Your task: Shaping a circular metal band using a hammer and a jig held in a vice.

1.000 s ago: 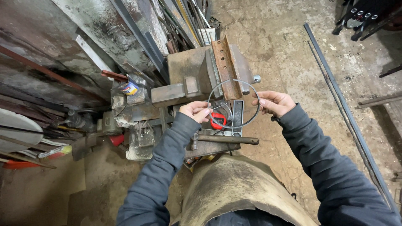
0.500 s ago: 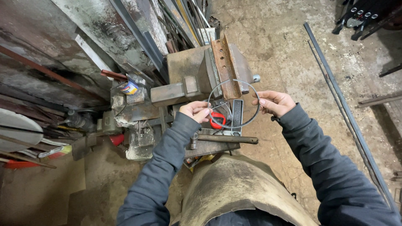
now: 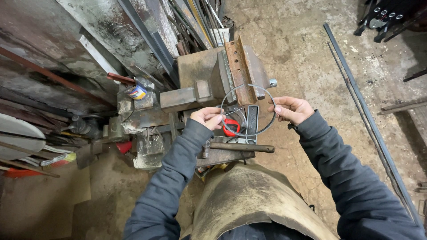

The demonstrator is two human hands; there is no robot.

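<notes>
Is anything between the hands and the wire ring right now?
Nothing visible. Both hands already grip the ring: left hand on its left edge, right hand on its right. The vise sits behind and below it.

A stained, cracked concrete floor (image 3: 302, 40) spreads to the right, long steel bars (image 3: 364, 115) lying across it, while rusty metal sheets and strips (image 3: 89, 40) lean stacked at the left under dim, even light.

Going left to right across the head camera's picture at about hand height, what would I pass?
White curved panel → small colourful can → left hand → wire ring → right hand → long steel bars on the floor.
</notes>
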